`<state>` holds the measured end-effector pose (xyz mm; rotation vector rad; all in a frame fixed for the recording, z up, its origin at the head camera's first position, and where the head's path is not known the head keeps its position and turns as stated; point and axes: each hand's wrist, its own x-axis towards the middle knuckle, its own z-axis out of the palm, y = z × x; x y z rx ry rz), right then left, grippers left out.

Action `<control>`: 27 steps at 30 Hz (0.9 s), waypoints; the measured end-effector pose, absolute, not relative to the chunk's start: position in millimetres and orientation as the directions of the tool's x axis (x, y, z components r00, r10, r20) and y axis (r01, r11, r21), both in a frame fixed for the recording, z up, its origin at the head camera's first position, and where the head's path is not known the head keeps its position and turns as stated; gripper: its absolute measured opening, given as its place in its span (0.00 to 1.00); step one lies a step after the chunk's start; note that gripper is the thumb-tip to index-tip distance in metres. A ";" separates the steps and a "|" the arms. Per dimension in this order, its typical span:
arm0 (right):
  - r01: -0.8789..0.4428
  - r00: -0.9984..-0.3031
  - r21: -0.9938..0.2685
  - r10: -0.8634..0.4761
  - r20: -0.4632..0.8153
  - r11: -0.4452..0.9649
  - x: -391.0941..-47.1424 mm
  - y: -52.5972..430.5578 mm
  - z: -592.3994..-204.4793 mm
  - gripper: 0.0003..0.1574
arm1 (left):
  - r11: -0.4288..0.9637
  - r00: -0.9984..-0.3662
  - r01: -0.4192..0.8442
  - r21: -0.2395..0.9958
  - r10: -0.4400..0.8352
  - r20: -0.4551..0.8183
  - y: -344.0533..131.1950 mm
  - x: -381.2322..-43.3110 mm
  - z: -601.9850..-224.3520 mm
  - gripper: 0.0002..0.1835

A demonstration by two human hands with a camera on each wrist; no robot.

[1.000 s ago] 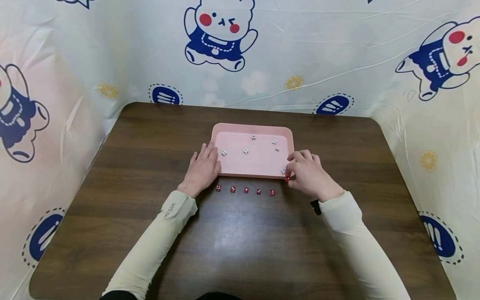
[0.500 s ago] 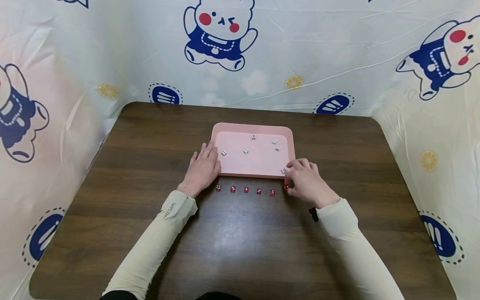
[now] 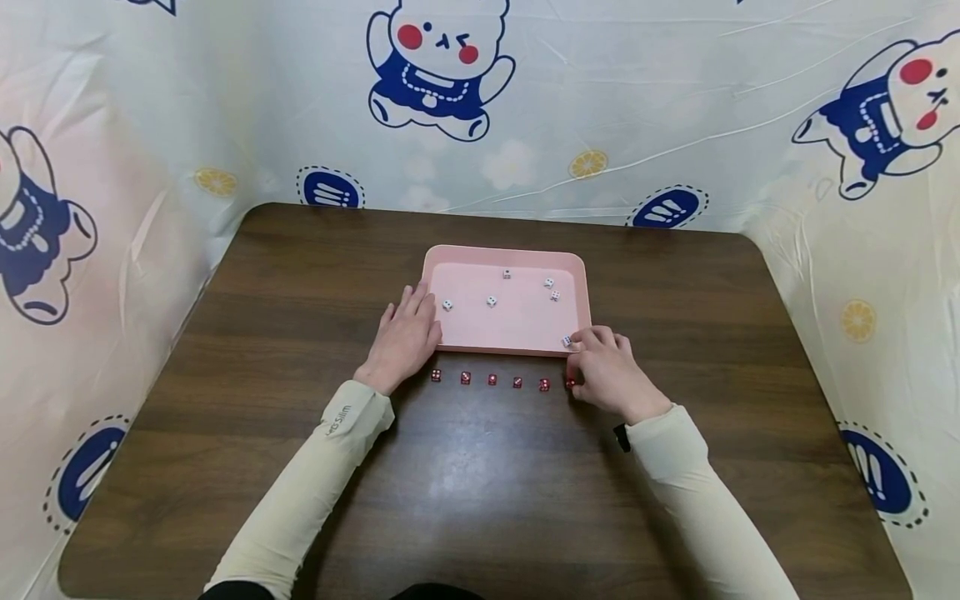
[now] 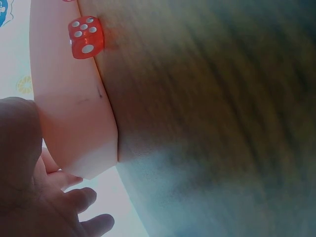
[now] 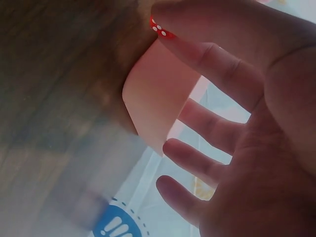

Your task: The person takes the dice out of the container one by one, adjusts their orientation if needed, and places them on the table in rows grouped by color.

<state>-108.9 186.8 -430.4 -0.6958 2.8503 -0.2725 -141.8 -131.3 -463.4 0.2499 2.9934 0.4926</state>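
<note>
My right hand (image 3: 611, 375) pinches a red die (image 5: 159, 28) between thumb and index finger, low over the table at the right end of a row. The row of several red dice (image 3: 492, 380) runs along the front of a pink tray (image 3: 502, 349). My left hand (image 3: 401, 342) lies with fingers spread against the tray's left side. The left wrist view shows one translucent red die (image 4: 86, 37) with white dots beside the tray wall. Inside the tray lie several white dice (image 3: 491, 302); one white die (image 3: 567, 341) sits in the near right corner, by my right fingers.
A dark wooden table (image 3: 465, 500) carries everything. A pale curtain (image 3: 637, 100) printed with cartoon bears hangs along its back and both sides. A black band (image 3: 622, 437) shows at my right wrist.
My right hand has moved from the tray's near right corner toward me, bringing the red die down level with the row. The left hand and tray have stayed still.
</note>
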 end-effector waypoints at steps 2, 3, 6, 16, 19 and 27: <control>-0.442 -0.869 -0.215 -0.475 -0.136 0.871 -108.5 186.3 -431.5 0.10 | 0.934 -0.982 0.144 0.326 0.176 -0.072 -131.4 -141.7 -463.1 0.29; -0.445 -0.869 -0.212 -0.477 -0.131 0.870 -108.3 186.1 -431.8 0.11 | 0.935 -0.982 0.143 0.325 0.176 -0.072 -131.6 -141.6 -463.0 0.29; -0.450 -0.868 -0.202 -0.479 -0.128 0.870 -107.8 185.3 -432.5 0.11 | 0.934 -0.982 0.144 0.326 0.176 -0.069 -132.0 -141.0 -462.9 0.29; -0.461 -0.867 -0.191 -0.486 -0.109 0.866 -106.8 185.2 -435.2 0.11 | 0.930 -0.983 0.153 0.334 0.179 -0.049 -132.2 -141.0 -464.2 0.29; -0.465 -0.867 -0.191 -0.488 -0.099 0.864 -106.4 184.9 -436.1 0.11 | 0.929 -0.982 0.152 0.338 0.180 -0.052 -132.6 -141.1 -464.2 0.29; -0.456 -0.871 -0.193 -0.480 -0.107 0.869 -104.3 182.7 -436.3 0.12 | 0.927 -0.983 0.149 0.344 0.178 -0.054 -133.4 -140.5 -464.3 0.29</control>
